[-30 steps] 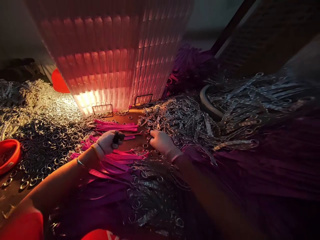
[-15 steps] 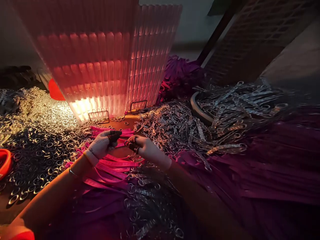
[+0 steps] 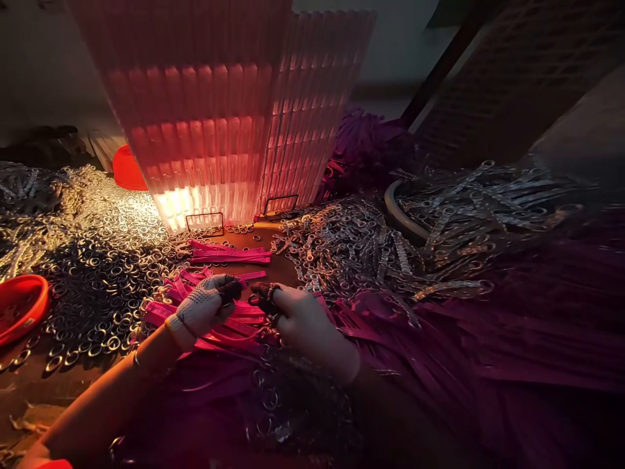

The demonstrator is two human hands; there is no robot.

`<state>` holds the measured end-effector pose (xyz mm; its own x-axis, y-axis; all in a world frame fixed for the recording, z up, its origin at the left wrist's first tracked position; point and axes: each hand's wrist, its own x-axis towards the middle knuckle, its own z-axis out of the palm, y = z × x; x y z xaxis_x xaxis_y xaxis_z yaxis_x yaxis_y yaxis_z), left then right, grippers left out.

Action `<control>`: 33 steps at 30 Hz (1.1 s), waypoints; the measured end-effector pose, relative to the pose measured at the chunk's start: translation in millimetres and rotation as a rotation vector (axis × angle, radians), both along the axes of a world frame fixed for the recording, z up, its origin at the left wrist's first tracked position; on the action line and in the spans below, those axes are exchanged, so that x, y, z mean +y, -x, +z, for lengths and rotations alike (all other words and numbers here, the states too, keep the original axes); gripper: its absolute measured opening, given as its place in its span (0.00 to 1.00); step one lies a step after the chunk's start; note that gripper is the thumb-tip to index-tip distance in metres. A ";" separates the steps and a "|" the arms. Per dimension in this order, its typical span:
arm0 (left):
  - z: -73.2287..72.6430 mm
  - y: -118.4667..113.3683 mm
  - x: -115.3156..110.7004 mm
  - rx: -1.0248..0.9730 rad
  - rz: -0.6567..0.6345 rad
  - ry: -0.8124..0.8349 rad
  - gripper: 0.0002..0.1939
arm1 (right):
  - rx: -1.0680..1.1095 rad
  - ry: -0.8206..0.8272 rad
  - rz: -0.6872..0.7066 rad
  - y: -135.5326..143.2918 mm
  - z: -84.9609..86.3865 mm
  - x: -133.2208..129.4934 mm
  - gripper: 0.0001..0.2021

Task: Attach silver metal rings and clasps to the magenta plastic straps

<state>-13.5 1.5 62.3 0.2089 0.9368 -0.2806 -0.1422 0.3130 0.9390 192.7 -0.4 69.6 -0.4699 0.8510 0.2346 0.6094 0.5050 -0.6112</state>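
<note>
My left hand (image 3: 208, 303), in a white dotted glove with dark fingertips, is closed in a pinch over the pink straps. Facing it a short gap away is my right hand (image 3: 310, 326), also gloved, its dark-tipped fingers pinched together. Small ring-like shapes show at the right fingers, but what either hand holds is too small and dark to make out. Pink straps (image 3: 229, 253) lie behind and beneath the hands. To the left spreads a heap of metal rings (image 3: 97, 280). Metal clasp-like pieces (image 3: 342, 244) are piled to the right.
Translucent ribbed panels (image 3: 205, 143) stand upright at the back, lit from behind. A red bowl (image 3: 29, 306) sits at the left edge, and another red object (image 3: 127, 168) is behind the rings. Purple straps (image 3: 488, 352) cover the right side, beside a round rim (image 3: 403, 215).
Both hands have come slightly lower in the view and stay pinched near each other. The scene has shifted to the right, bringing more of the red bowl into view.
</note>
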 end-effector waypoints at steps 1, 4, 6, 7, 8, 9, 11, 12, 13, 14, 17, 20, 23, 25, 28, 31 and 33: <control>1.2 0.2 -3.2 -0.011 -0.021 0.007 0.17 | -0.079 -0.005 -0.021 3.9 1.6 -1.5 0.10; 7.8 -1.0 -10.9 0.016 -0.088 -0.006 0.18 | -0.275 -0.050 -0.075 16.7 5.2 -3.6 0.09; 12.5 -2.1 -13.6 0.154 -0.097 -0.086 0.18 | -0.366 -0.090 -0.090 23.0 4.7 -4.2 0.08; 14.1 -2.3 -14.2 0.246 -0.086 -0.161 0.18 | -0.407 -0.107 -0.095 25.2 3.4 -4.6 0.09; 14.7 -2.4 -14.4 0.326 -0.076 -0.237 0.18 | -0.447 -0.124 -0.099 26.9 1.4 -5.2 0.09; 14.2 -2.3 -14.5 0.370 -0.073 -0.283 0.17 | -0.484 -0.144 -0.104 28.3 -1.1 -5.9 0.09; 9.8 -1.9 -14.8 0.341 -0.094 -0.246 0.17 | -0.543 -0.197 -0.100 30.0 -6.2 -7.5 0.08; 6.0 -1.7 -15.1 0.291 -0.116 -0.177 0.18 | -0.565 -0.226 -0.096 30.6 -8.4 -8.2 0.08; 1.8 -1.5 -15.5 0.252 -0.132 -0.114 0.18 | -0.582 -0.250 -0.090 30.9 -10.2 -8.6 0.09; -2.7 -1.5 -15.9 0.241 -0.135 -0.092 0.18 | -0.592 -0.266 -0.082 30.9 -11.5 -8.7 0.10; -13.8 -2.1 -16.0 0.386 -0.083 -0.309 0.15 | -0.581 -0.247 -0.085 29.3 -13.8 -7.1 0.09; -19.3 -2.9 -13.9 0.503 -0.099 -0.498 0.10 | -0.522 -0.207 -0.121 27.1 -15.9 -5.2 0.08; -20.6 -2.0 -11.1 0.387 -0.189 -0.297 0.12 | -0.500 -0.180 -0.155 26.5 -14.6 -6.4 0.10; -19.7 -0.9 -10.5 0.289 -0.196 -0.123 0.14 | -0.499 -0.136 -0.127 26.6 -9.4 -7.5 0.11; -16.9 -0.7 -12.4 0.246 -0.128 -0.047 0.16 | -0.543 -0.002 -0.050 26.4 1.2 -5.6 0.11; -16.7 -1.9 -16.1 0.347 -0.127 -0.161 0.14 | -0.648 0.100 -0.065 27.3 5.6 -0.1 0.12; -18.9 -2.4 -18.7 0.423 -0.133 -0.214 0.12 | -0.690 0.095 -0.062 28.6 3.7 2.1 0.12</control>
<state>-11.1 -17.1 43.4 0.2395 0.9558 -0.1708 0.2938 0.0963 0.9510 164.1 1.7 73.3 -0.4348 0.8830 -0.1768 0.9001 0.4205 -0.1136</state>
